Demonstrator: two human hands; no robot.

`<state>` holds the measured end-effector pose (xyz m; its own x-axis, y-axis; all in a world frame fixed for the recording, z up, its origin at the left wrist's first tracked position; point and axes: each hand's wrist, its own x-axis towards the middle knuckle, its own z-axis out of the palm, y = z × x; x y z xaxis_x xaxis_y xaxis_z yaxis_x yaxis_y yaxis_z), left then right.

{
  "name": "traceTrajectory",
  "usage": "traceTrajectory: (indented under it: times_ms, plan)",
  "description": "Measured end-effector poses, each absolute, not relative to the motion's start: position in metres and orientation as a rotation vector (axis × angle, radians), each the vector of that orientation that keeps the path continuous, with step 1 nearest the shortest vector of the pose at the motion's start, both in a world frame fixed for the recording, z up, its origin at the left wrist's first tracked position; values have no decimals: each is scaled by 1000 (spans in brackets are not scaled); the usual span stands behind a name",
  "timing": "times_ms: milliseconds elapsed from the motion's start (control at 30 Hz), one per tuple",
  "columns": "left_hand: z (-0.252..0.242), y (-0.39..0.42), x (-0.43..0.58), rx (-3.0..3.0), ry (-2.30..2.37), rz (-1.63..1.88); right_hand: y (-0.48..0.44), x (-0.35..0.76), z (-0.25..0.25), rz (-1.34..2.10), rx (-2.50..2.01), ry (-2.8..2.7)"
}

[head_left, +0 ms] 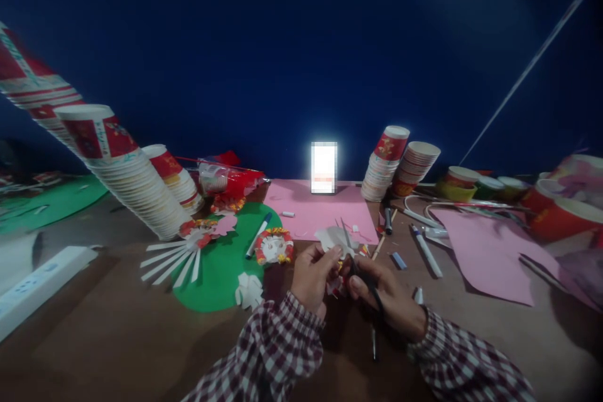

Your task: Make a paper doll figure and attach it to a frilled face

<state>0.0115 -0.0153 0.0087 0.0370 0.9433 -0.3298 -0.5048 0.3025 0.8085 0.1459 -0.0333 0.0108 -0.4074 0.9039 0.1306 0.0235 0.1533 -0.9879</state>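
Observation:
Between thumb and fingers, my left hand pinches a piece of white paper over the near edge of a pink sheet. My right hand grips a pair of scissors with dark handles; the blades point away from me, parted, against the paper. Left of my hands lies a cut-paper piece shaped like a lion's face, with a red and yellow rim. A white paper cutout rests nearer to me. Some red and white scraps show below my hands, partly hidden.
Stacked paper cups lean at the left and stand at the back right. A lit, blurred-out screen stands behind the pink sheet. Green paper, a marker, more pink paper and a power strip lie around.

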Motion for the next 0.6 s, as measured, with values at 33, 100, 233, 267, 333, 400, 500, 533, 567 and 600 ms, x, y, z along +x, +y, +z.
traceTrajectory:
  times_ms: [33,100,233,267,333,400,500,533,567,600]
  plan:
    - [9,-15,12,555,987,1202,-33,146,11,1363,-913,-1612]
    - [9,-15,12,551,974,1204,-34,145,11,1362,-905,-1606]
    - [7,-14,12,536,969,1206,-34,145,11,1357,-892,-1602]
    - [7,-14,12,528,973,1202,-33,145,11,1356,-888,-1602]
    - [8,-14,12,515,981,1194,-33,145,12,1352,-881,-1603]
    - [9,-14,12,512,982,1194,-33,144,13,1344,-885,-1603]
    - [9,-16,13,521,976,1198,-33,144,13,1341,-892,-1601]
    - [9,-16,13,525,973,1200,-33,144,12,1346,-895,-1594]
    - [9,-16,13,530,967,1200,-33,144,11,1352,-897,-1586]
    - [8,-16,13,542,955,1193,-34,144,10,1360,-901,-1580]
